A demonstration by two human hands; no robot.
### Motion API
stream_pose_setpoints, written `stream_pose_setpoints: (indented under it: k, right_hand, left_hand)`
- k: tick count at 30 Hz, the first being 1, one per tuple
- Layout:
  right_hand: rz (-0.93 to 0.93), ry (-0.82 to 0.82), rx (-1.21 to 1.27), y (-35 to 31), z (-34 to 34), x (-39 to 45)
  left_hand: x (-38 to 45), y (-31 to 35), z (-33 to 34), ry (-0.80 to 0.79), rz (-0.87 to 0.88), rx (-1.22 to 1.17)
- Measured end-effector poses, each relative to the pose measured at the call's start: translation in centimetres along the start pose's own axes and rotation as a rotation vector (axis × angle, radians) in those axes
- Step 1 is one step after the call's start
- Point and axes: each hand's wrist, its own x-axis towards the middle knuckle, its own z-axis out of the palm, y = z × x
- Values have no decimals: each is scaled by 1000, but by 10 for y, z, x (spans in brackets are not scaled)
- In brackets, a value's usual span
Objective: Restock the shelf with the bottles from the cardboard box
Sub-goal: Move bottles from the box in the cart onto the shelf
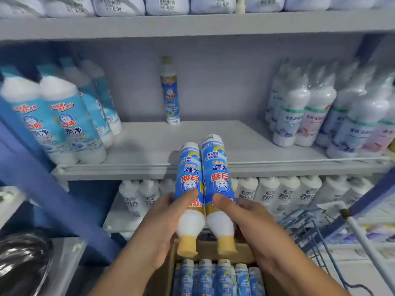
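Two bottles heading for the shelf (213, 135).
Your left hand (158, 227) grips left bottle (189, 178), right hand (254, 227) grips right bottle (215, 171); stand both upright beside the lone bottle (170, 92).

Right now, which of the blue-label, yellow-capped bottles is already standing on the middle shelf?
Only the lone bottle upright at the back of the shelf. Two others are held bases forward by the left hand and right hand; the rest sit in the box.

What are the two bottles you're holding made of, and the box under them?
The two bottles: likely smooth plastic, with glossy printed labels and matte tan caps. The box: looks like cardboard, with dull brown walls and flaps.
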Motion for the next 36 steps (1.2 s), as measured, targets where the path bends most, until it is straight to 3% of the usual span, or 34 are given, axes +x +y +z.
stream_pose_setpoints:
  k: [9,15,25,30,36]
  right_hand:
    - [17,99,-22,-36,41,66]
    - [76,100,92,-42,56,82]
    - [122,77,78,-55,65,89]
    - [42,-48,42,-51,57,83]
    - [-116,-75,60,-29,56,70]
  left_hand:
    - [57,44,-20,-36,39,-59]
    - [72,53,-26,-33,-28,-128]
    - [80,62,-28,-87,-143,-157]
    - [72,51,-32,-66,-48,-122]
    - [63,32,-29,88,189,196]
